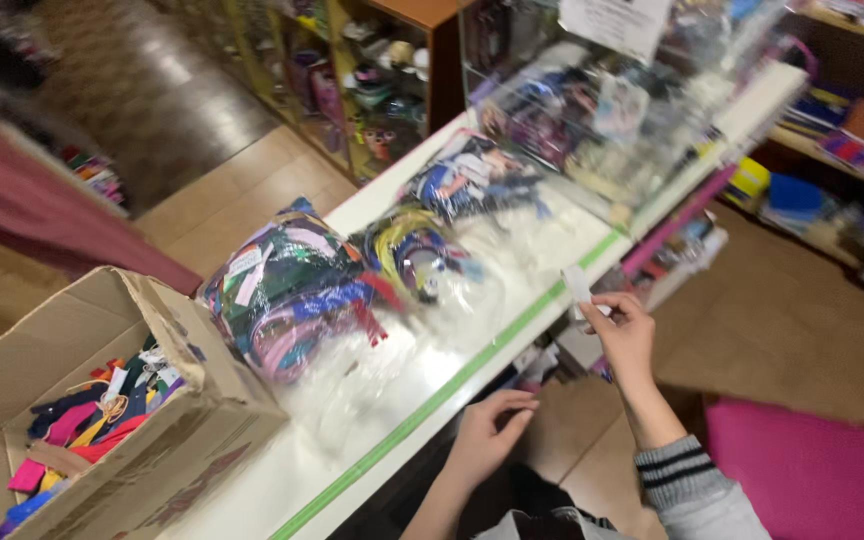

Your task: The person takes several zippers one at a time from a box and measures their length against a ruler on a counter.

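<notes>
Left hand [487, 435] hovers loosely curled, holding nothing, by counter [512, 330] edge w/ green strip, right hand [624, 335] pinching small white tag [577, 285] near bagged zips [292, 290].

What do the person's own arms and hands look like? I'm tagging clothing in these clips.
Both hands are bare: no gloves, rings or watch show. The right hand comes out of a light grey sleeve whose knitted cuff has dark stripes. The left hand and the forearm behind it are uncovered as far as the picture shows.
</notes>
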